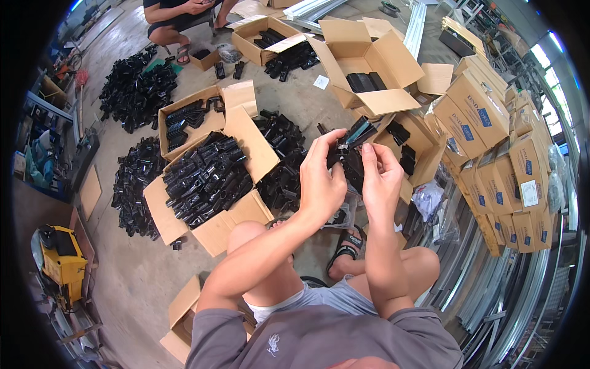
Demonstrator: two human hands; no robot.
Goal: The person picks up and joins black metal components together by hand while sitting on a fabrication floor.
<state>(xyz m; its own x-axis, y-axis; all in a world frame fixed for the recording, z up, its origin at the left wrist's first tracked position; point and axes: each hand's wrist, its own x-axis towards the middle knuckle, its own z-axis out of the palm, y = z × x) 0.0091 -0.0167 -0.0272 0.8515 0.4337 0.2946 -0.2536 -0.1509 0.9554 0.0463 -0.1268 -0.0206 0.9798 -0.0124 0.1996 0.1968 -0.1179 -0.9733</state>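
Observation:
A glossy black plastic part [359,133] is held up in front of my knees between both hands. My left hand [322,175] is closed around its left side. The thumb and fingers of my right hand [382,175] pinch its right side. More black parts [209,175] fill an open cardboard box [163,212] to my left. Below and behind my hands, further black parts [279,138] lie in a heap, partly hidden by my left arm. The exact shape of the held part is hard to make out behind my fingers.
Loose heaps of black parts [136,86] lie on the floor at the left. Open cardboard boxes [369,55] stand ahead. Stacked closed cartons [473,114] and long metal profiles [491,301] are at the right. Another person [184,18] crouches at the far left. A yellow machine [61,261] stands left.

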